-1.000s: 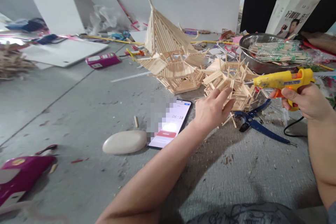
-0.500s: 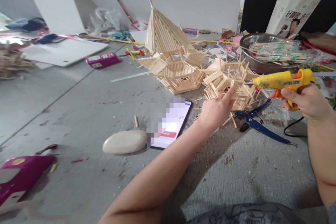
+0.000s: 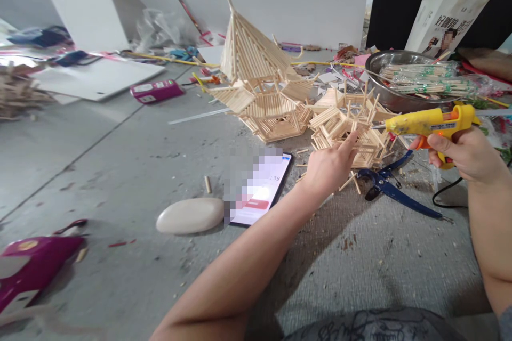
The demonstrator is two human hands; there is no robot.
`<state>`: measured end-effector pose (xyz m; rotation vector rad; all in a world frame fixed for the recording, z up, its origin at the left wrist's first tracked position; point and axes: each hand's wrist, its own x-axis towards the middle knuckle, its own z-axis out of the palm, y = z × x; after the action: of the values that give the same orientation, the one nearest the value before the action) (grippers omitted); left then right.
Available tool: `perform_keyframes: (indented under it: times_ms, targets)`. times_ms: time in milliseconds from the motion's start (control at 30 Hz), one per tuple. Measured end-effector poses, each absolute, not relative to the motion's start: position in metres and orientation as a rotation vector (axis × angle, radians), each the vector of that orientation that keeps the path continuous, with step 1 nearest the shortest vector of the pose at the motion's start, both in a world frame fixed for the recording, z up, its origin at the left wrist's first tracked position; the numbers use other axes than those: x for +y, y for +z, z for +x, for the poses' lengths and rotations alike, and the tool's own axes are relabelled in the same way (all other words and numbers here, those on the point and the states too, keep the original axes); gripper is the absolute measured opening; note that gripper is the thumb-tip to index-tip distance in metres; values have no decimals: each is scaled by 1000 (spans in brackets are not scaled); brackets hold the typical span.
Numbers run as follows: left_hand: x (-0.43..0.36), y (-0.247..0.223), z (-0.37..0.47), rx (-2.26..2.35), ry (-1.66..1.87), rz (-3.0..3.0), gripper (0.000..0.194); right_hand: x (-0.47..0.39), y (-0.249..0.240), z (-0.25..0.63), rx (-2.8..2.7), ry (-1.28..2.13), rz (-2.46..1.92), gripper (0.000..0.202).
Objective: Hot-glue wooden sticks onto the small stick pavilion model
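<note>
While closed, right hand [image 3: 464,152] around glue-gun [image 3: 424,122]

The light is soft and grey, not very bright and not very dark. It seems to come from the left, since the left arm [image 3: 248,258] makes a dark shadow on the floor [image 3: 120,170] to its right. The phone [image 3: 276,184] glows, with a white glare spot, and little squares hide part of it. A tiny orange light shines on the glue gun [image 3: 424,122]. The middle looks quite sharp, but the wood pile [image 3: 20,93] is blurry and the purple thing [image 3: 36,266] looks stretched near the corner.
</note>
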<state>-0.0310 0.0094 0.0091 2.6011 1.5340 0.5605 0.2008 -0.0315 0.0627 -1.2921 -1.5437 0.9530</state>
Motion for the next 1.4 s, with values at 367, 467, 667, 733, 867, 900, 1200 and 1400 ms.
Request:
perform_keyframes:
  times_ms: [367, 467, 667, 733, 867, 900, 1200, 1400]
  targets:
    - [1, 9, -34, 1585, 733, 2440, 44, -34, 66, 200, -1526, 973, -1299, 22]
    - [-2, 10, -36, 1704, 729, 2307, 36, -34, 66, 201, -1525, 972, -1306, 24]
    - [2, 4, -36, 1528, 944, 1940, 35, -33, 64, 202, -1527, 947, -1301, 30]
    - [5, 2, -34, 1429, 996, 1790, 39, -33, 64, 202, -1521, 949, -1309, 29]
    - [6, 2, -31, 1360, 1040, 1648, 41, -32, 63, 202, -1546, 930, -1277, 28]
    - [6, 3, -31, 1353, 1047, 1639, 41, -32, 63, 202, -1551, 928, -1271, 27]
    - [7, -4, -33, 1350, 1136, 1586, 27, -33, 65, 201, -1509, 957, -1284, 30]
    - [7, -9, -34, 1354, 1194, 1583, 25, -33, 65, 201, -1504, 958, -1289, 30]
